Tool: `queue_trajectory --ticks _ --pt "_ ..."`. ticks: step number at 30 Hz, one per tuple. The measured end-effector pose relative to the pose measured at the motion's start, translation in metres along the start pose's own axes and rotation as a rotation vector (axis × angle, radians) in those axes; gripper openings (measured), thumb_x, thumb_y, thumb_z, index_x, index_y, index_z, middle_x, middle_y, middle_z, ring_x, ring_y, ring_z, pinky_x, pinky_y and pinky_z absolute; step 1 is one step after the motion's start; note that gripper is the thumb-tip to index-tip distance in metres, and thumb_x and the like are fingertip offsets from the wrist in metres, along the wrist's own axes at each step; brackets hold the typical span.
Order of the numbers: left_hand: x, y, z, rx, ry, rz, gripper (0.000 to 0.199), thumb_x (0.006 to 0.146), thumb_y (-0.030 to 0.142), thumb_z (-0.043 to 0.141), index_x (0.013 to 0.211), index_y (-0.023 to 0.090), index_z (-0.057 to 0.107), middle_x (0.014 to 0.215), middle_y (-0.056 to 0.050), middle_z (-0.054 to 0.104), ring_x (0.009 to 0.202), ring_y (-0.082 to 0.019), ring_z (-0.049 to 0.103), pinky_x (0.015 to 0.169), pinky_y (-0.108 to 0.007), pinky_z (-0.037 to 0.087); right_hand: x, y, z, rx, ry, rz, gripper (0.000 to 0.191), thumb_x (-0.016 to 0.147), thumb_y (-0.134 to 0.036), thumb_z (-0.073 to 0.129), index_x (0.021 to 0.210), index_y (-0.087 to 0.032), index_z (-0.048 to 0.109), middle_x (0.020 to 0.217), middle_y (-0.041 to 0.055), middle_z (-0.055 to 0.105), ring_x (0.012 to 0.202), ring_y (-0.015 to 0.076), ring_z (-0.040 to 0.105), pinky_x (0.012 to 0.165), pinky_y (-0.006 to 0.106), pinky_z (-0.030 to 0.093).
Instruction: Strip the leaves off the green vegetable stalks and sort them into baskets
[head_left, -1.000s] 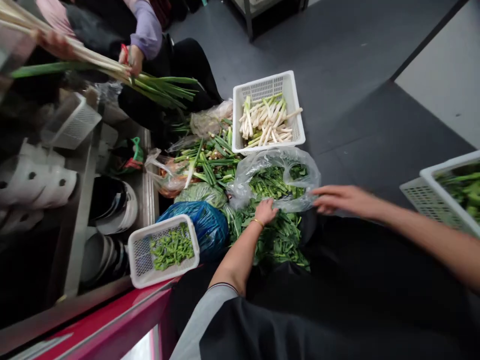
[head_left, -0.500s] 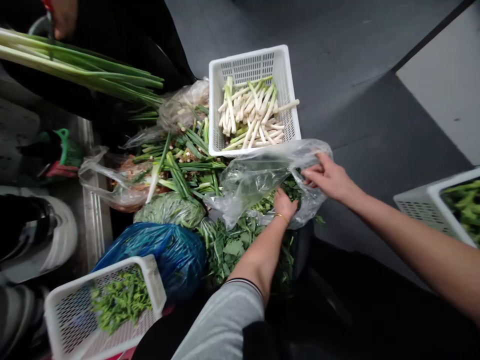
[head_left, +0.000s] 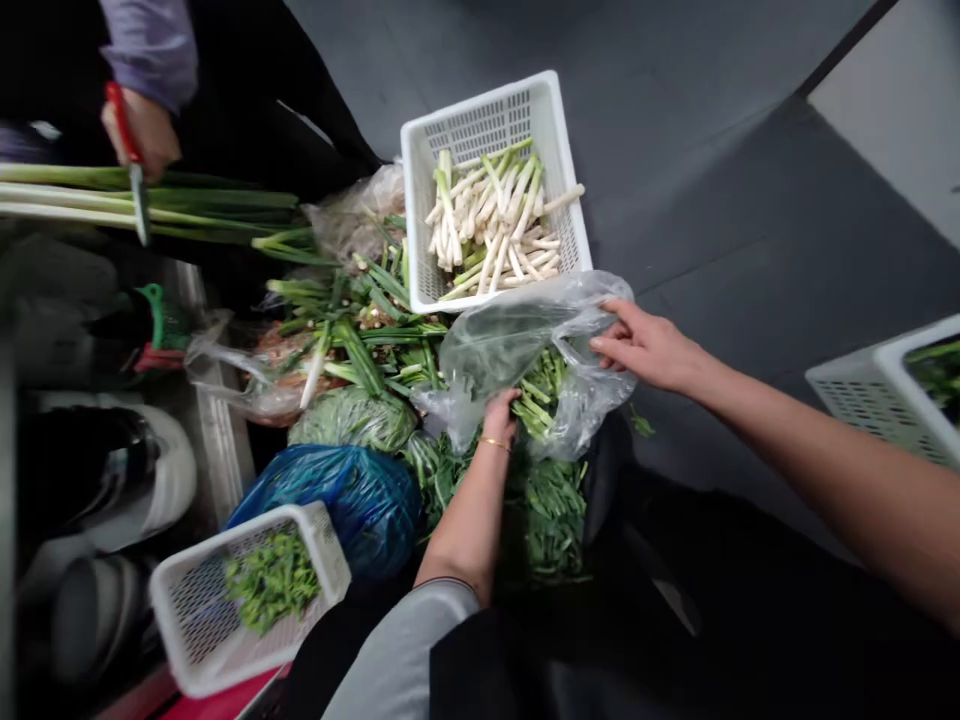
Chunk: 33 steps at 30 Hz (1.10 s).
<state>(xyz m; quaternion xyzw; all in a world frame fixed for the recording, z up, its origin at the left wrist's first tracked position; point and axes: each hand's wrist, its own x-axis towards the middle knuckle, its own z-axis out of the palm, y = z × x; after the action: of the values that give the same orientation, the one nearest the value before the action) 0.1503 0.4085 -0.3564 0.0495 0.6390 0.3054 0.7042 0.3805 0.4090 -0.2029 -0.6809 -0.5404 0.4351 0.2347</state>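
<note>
A clear plastic bag (head_left: 495, 340) lies open in front of me, with cut green stems (head_left: 541, 390) showing in its mouth. My left hand (head_left: 501, 416) is closed at the near left edge of the bag; its fingertips are partly hidden by plastic. On the right side, my right hand (head_left: 646, 345) pinches the bag's rim between thumb and fingers. Leafy greens (head_left: 555, 510) lie just below the bag. Beyond it stands a white basket (head_left: 574, 215) of trimmed white stalks (head_left: 506, 225), which look like garlic sprouts or scallions.
At upper left a co-worker's hand (head_left: 150, 135) holds a red-handled knife (head_left: 137, 180) over long leeks (head_left: 225, 205). A blue bag (head_left: 337, 500) and a white basket (head_left: 169, 600) with greens stand left. Another basket (head_left: 862, 395) stands right. Loose green onions (head_left: 360, 355) lie between.
My left hand has moved left, from among the greens to the bag's edge, and more stems show in the mouth. The co-worker's knife and hand have come further into view.
</note>
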Motion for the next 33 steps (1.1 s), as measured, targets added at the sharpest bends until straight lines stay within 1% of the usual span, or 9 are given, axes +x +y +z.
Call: queue_trajectory --ticks 4,7,9,13,17,20,24,29,33 --pt "-0.042 0.032 -0.056 -0.048 -0.022 -0.058 0.008 0.060 0.011 0.057 0.058 0.016 0.051 0.051 0.000 0.057 0.050 -0.013 0.058 0.062 -0.028 0.051 -0.019 -0.036 0.012 -0.240 -0.179 -0.075 0.051 0.077 -0.037 0.065 0.124 -0.020 0.055 0.069 0.0042 0.066 0.064 0.0230 0.059 0.061 0.034 0.043" --pt "-0.078 0.047 -0.076 -0.087 -0.068 -0.084 0.004 0.061 0.013 0.058 0.062 0.015 0.055 0.052 -0.002 0.058 0.053 -0.015 0.060 0.064 -0.030 0.052 -0.046 -0.070 0.040 -0.307 -0.251 -0.182 0.035 0.077 -0.039 0.065 0.106 -0.019 0.065 0.079 0.0083 0.068 0.073 0.0251 0.061 0.066 0.034 0.043" --pt "-0.106 0.047 -0.082 -0.098 -0.125 -0.112 0.005 0.061 0.014 0.058 0.066 0.014 0.058 0.055 -0.004 0.061 0.060 -0.019 0.063 0.067 -0.033 0.053 -0.070 -0.087 0.072 -0.247 -0.311 -0.128 0.027 0.077 -0.041 0.064 0.089 -0.017 0.066 0.079 0.0101 0.068 0.074 0.0251 0.062 0.065 0.033 0.044" --pt "-0.175 0.013 -0.100 -0.100 -0.240 -0.165 0.006 0.064 0.018 0.058 0.067 0.013 0.059 0.058 -0.007 0.063 0.064 -0.022 0.065 0.069 -0.036 0.053 -0.139 -0.100 0.144 0.000 -0.455 0.197 0.018 0.082 -0.033 0.057 0.074 -0.018 0.054 0.060 0.0046 0.063 0.052 0.0182 0.060 0.050 0.027 0.043" --pt "-0.245 -0.045 -0.135 -0.067 -0.309 -0.207 0.010 0.065 0.020 0.065 0.065 0.012 0.060 0.054 -0.006 0.061 0.053 -0.019 0.062 0.062 -0.033 0.052 -0.231 -0.092 0.185 0.002 -0.415 0.206 0.012 0.084 -0.024 0.049 0.073 -0.019 0.048 0.052 0.0005 0.059 0.045 0.0153 0.058 0.047 0.024 0.043" --pt "-0.284 -0.074 -0.163 -0.027 -0.334 -0.221 0.012 0.063 0.016 0.070 0.065 0.010 0.060 0.053 -0.006 0.061 0.048 -0.016 0.058 0.057 -0.030 0.050 -0.292 -0.086 0.188 0.040 -0.450 0.143 0.012 0.085 -0.028 0.045 0.077 -0.020 0.047 0.049 -0.0019 0.055 0.044 0.0154 0.056 0.046 0.024 0.041" --pt "-0.326 -0.071 -0.188 -0.049 -0.398 -0.148 0.014 0.064 0.014 0.066 0.076 0.010 0.063 0.067 -0.008 0.067 0.062 -0.019 0.065 0.064 -0.032 0.051 -0.339 -0.091 0.160 0.215 -0.544 0.031 0.020 0.087 -0.039 0.043 0.087 -0.019 0.047 0.047 -0.0049 0.053 0.044 0.0144 0.054 0.046 0.024 0.041" --pt "-0.378 -0.035 -0.203 -0.349 -0.485 0.278 0.019 0.060 0.018 0.059 0.079 0.017 0.061 0.058 0.001 0.056 0.064 -0.016 0.061 0.065 -0.029 0.049 -0.360 -0.114 0.131 0.354 -0.419 -0.158 0.030 0.088 -0.047 0.044 0.099 -0.020 0.045 0.057 -0.0031 0.060 0.053 0.0148 0.058 0.054 0.026 0.046" --pt "-0.406 -0.022 -0.199 -0.332 -0.553 0.494 0.026 0.059 0.023 0.056 0.084 0.020 0.062 0.079 -0.005 0.066 0.088 -0.022 0.064 0.078 -0.034 0.049 -0.353 -0.134 0.151 0.408 -0.217 -0.187 0.033 0.085 -0.052 0.048 0.097 -0.022 0.042 0.058 -0.0035 0.059 0.055 0.0168 0.060 0.054 0.028 0.048"
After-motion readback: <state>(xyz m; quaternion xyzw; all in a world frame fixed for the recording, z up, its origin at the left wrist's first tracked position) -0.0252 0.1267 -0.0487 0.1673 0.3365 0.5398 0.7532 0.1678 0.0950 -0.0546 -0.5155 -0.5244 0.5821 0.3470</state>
